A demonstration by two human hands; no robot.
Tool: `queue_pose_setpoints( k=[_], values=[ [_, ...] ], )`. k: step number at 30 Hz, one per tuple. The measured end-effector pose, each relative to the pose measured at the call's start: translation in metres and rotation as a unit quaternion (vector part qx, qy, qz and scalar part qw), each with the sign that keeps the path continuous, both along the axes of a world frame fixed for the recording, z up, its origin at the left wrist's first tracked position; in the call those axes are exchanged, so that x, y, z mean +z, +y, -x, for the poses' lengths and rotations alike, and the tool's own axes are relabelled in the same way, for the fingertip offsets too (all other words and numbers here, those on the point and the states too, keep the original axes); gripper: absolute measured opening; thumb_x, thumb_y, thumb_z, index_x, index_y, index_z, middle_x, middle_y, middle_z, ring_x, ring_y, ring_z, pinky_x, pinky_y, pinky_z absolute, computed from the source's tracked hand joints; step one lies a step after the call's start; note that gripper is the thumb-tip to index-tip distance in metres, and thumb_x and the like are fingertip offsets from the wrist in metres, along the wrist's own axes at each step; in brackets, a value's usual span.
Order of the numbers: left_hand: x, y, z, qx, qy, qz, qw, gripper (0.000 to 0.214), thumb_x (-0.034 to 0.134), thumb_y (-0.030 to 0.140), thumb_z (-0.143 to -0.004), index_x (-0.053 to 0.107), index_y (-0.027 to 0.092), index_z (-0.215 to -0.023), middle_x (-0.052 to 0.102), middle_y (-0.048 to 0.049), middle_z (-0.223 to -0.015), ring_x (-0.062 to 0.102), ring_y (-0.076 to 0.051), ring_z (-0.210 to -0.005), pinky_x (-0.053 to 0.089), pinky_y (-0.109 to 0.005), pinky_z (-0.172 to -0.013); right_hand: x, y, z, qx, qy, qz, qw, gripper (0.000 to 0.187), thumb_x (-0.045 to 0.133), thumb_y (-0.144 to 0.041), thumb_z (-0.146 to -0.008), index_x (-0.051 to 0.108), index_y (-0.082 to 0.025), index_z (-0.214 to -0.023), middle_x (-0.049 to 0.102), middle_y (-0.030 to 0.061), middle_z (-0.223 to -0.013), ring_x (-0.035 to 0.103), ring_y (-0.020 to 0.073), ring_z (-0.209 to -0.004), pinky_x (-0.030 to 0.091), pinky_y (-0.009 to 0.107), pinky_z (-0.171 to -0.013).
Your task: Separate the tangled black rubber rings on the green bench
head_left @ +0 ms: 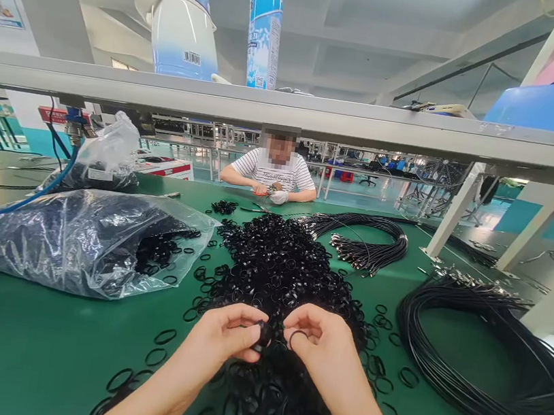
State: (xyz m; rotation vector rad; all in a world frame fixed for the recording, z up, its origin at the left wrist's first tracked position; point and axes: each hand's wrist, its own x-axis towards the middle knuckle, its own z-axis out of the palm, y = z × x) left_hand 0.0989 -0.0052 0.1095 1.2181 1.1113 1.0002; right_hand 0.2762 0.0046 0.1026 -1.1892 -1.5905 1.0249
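Note:
Above a big heap of black rings [279, 263], both of my hands are raised close together. My left hand [233, 332] pinches a small bunch of black rings [264, 333] between thumb and fingers. In my right hand [318, 337] a single thin black ring [297, 339] is held at the thumb and fingertips, a short gap from the left hand's bunch. More loose rings [166, 337] lie scattered on the green table [57, 341] on either side of the heap and towards me.
On the left lies a clear plastic bag [72, 234] with black rings spilling from its mouth. Coiled black cables [440, 368] lie right, with another cable bundle [375, 242] behind. A shelf [291, 110] crosses above, bearing a thermos [184, 23] and spray can [263, 34]. A person [271, 172] sits opposite.

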Motion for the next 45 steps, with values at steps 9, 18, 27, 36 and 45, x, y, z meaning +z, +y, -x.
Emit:
queue_pose_setpoints(
  k=[9, 18, 27, 36, 45],
  values=[
    [-0.006, -0.001, 0.000, -0.007, -0.054, -0.006, 0.999, 0.017, 0.073, 0.031, -0.072, 0.067, 0.020, -0.084, 0.060, 0.0017, -0.076, 0.047, -0.010, -0.065, 0.038, -0.020, -0.059, 0.000, -0.007, 0.011, 0.045, 0.130, 0.096, 0.986, 0.015, 0.067, -0.020, -0.067, 0.066, -0.014, -0.082, 0.066, 0.0022, -0.072, 0.060, 0.0147, -0.067, 0.047, 0.026, -0.063],
    [-0.009, 0.002, -0.001, 0.049, -0.071, -0.007, 0.996, 0.020, 0.072, 0.032, -0.075, 0.066, 0.018, -0.088, 0.053, 0.0031, -0.067, 0.043, -0.008, -0.062, 0.030, -0.017, -0.051, -0.001, -0.001, 0.005, 0.034, 0.188, 0.131, 0.973, 0.013, 0.068, -0.023, -0.066, 0.065, -0.013, -0.073, 0.060, -0.0014, -0.059, 0.054, 0.0091, -0.054, 0.040, 0.021, -0.053],
    [-0.007, 0.007, 0.007, 0.078, -0.127, 0.003, 0.989, 0.022, 0.063, 0.039, -0.081, 0.060, 0.019, -0.088, 0.039, 0.0078, -0.064, 0.029, -0.004, -0.048, 0.024, -0.017, -0.044, 0.000, 0.001, -0.002, 0.044, 0.223, 0.158, 0.961, 0.022, 0.069, -0.032, -0.071, 0.057, -0.016, -0.080, 0.060, 0.0010, -0.077, 0.066, 0.0182, -0.078, 0.046, 0.023, -0.059],
    [-0.006, -0.002, -0.005, -0.045, 0.066, -0.034, 0.996, 0.032, 0.068, 0.044, -0.075, 0.060, 0.017, -0.091, 0.050, 0.0056, -0.062, 0.044, -0.009, -0.054, 0.033, -0.019, -0.049, -0.002, -0.002, 0.006, 0.043, 0.216, 0.145, 0.965, 0.021, 0.071, -0.026, -0.068, 0.062, -0.013, -0.082, 0.065, 0.0029, -0.071, 0.063, 0.0143, -0.065, 0.044, 0.021, -0.055],
    [-0.009, 0.001, 0.001, 0.026, 0.040, -0.007, 0.999, 0.029, 0.063, 0.044, -0.079, 0.058, 0.015, -0.074, 0.050, 0.0051, -0.056, 0.039, -0.008, -0.052, 0.030, -0.019, -0.050, -0.001, 0.001, 0.003, 0.019, 0.213, 0.136, 0.967, 0.021, 0.071, -0.028, -0.067, 0.061, -0.013, -0.079, 0.062, 0.0008, -0.066, 0.060, 0.0129, -0.061, 0.044, 0.021, -0.053]
  ],
)
